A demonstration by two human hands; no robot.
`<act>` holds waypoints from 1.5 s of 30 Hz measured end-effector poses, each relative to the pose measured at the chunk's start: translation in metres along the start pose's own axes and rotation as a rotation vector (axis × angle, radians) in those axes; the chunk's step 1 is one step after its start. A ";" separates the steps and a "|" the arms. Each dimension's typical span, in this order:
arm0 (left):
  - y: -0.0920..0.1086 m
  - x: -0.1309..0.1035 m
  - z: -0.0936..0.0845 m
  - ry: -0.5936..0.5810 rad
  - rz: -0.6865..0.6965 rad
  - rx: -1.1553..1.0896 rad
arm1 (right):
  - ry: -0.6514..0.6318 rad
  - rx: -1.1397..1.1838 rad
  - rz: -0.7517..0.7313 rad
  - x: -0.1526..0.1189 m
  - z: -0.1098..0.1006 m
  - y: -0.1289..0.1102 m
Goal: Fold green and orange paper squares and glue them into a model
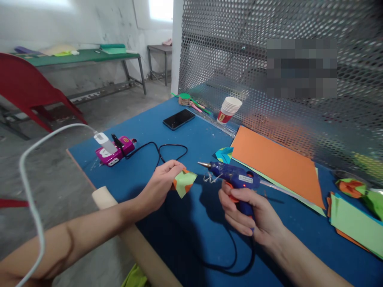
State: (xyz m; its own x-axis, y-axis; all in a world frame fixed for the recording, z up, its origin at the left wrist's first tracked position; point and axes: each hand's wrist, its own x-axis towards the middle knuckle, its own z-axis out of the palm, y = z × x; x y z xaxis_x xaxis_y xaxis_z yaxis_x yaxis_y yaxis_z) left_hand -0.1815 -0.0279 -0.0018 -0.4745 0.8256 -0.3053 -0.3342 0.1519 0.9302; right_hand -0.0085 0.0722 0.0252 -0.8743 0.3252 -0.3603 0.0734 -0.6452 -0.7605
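My right hand (243, 207) is wrapped round the grip of a blue hot glue gun (230, 173) with a lit red light. Its metal nozzle points left, and a clear glue stick (281, 190) sticks out of the back. In my left hand (164, 181) is a small folded paper piece (184, 182), pale green and orange, pinched between thumb and fingers. The nozzle is a short way right of the paper, apart from it. Behind the glue gun lies a blue folded paper piece (224, 154).
On the blue table (140, 131) are a purple power adapter (115, 151) with cables, a phone (178, 118), stacked paper cups (229, 109), orange sheets (275, 163) and green paper (357, 227). A perforated metal panel (221, 52) borders the far side. A red chair (32, 87) stands left.
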 end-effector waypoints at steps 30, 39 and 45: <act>-0.005 -0.003 0.009 -0.151 0.035 0.200 | 0.355 -0.517 -0.305 0.029 -0.007 0.040; -0.005 -0.004 0.009 -0.131 0.126 0.315 | 0.350 -0.494 -0.346 0.029 -0.006 0.041; -0.005 -0.004 0.009 -0.096 0.162 0.439 | 0.372 -0.516 -0.337 0.029 -0.008 0.042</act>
State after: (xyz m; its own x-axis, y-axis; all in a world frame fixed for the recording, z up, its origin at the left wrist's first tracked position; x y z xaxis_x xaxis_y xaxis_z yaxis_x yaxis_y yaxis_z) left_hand -0.1705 -0.0273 -0.0028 -0.4078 0.9010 -0.1479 0.1235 0.2149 0.9688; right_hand -0.0268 0.0601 -0.0222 -0.6744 0.7227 -0.1509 0.1259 -0.0888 -0.9881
